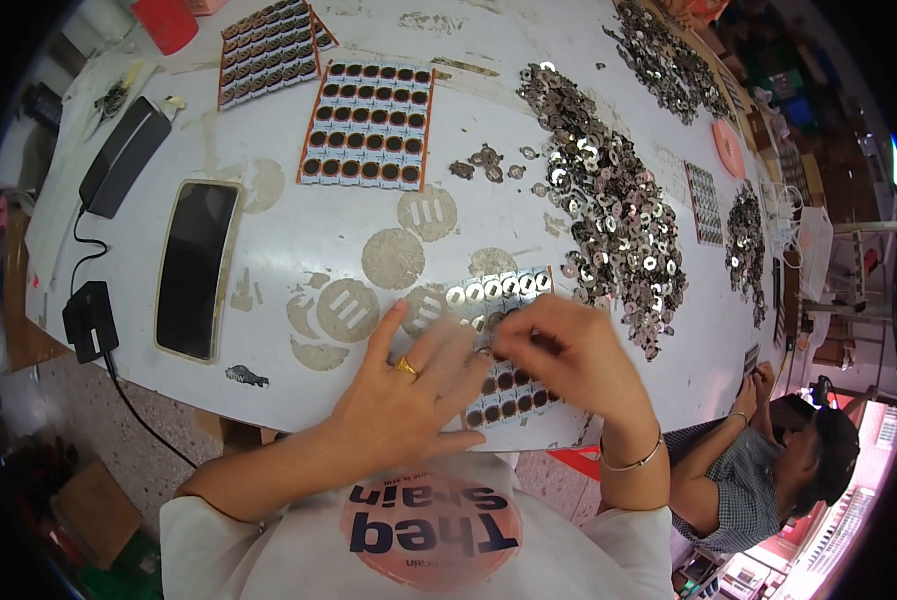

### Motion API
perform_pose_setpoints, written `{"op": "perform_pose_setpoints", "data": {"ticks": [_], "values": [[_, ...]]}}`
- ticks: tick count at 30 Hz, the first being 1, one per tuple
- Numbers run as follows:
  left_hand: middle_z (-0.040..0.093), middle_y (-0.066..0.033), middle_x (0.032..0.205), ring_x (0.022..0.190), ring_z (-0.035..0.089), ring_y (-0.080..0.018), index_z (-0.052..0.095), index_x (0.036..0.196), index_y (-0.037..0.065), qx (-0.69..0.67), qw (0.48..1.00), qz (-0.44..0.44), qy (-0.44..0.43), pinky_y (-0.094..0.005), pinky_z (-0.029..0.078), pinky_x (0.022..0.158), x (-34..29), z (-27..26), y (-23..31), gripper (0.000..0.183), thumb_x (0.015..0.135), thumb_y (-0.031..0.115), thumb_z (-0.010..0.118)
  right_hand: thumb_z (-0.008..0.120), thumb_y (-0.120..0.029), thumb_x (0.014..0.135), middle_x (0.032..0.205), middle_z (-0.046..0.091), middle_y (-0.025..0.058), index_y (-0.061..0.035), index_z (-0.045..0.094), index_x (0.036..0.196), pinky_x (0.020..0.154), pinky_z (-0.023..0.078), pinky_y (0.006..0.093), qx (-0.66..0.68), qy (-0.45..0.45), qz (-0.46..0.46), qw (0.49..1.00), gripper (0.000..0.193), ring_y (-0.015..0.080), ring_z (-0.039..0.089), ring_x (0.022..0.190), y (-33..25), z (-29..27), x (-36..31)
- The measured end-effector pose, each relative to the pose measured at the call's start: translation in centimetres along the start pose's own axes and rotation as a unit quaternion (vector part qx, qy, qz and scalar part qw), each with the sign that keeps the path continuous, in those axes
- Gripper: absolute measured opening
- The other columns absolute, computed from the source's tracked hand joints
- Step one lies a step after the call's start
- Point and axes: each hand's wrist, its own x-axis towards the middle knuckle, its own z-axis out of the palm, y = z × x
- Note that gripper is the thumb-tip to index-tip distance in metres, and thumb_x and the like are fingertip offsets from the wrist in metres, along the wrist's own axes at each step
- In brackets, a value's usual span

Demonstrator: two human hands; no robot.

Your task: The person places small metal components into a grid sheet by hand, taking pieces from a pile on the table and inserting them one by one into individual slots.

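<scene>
A panel of small boards [508,411] lies at the table's near edge under both hands. Its far row carries shiny metal rings, and its near rows show dark round spots. My left hand [408,385], with a gold ring on one finger, is spread over the panel's left side; some of its fingers are smeared by motion. Over the panel's middle, my right hand [573,350] has thumb and fingers pinched together. Whatever is between those fingertips is too small to make out. A large heap of small metal rings [618,220] lies just beyond my right hand.
Another panel [368,125] lies farther back, beside stacked panels [270,55]. On the left are a phone [198,270], a black case [125,157] and a corded black box [92,320]. A red cup [166,24] stands at back left. Another person [768,460] works at right.
</scene>
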Motion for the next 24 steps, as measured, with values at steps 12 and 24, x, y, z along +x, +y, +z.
{"op": "perform_pose_setpoints", "data": {"ticks": [12, 24], "values": [[0.059, -0.0172, 0.142, 0.142, 0.051, -0.0328, 0.07, 0.129, 0.014, -0.026, 0.999, -0.017, -0.013, -0.074, 0.025, 0.117, -0.1, -0.5, 0.1, 0.071, 0.079, 0.062, 0.08, 0.071, 0.002, 0.088, 0.111, 0.075, 0.0125, -0.0058, 0.077, 0.114, 0.09, 0.056, 0.0404, -0.271, 0.093, -0.16, 0.945, 0.028, 0.0327, 0.067, 0.106, 2.9, -1.2, 11.6], [0.06, -0.0131, 0.144, 0.142, 0.051, -0.0313, 0.07, 0.121, 0.007, -0.032, 0.999, -0.001, -0.008, -0.0729, 0.024, 0.119, 0.1, -0.6, 0.0, 0.067, 0.081, 0.06, 0.08, 0.067, 0.003, 0.091, 0.099, 0.07, 0.014, -0.0026, 0.075, 0.109, 0.088, 0.054, 0.0434, -0.176, 0.161, -0.092, 0.967, 0.02, 0.0363, 0.066, 0.099, 2.1, -2.4, 7.3]]}}
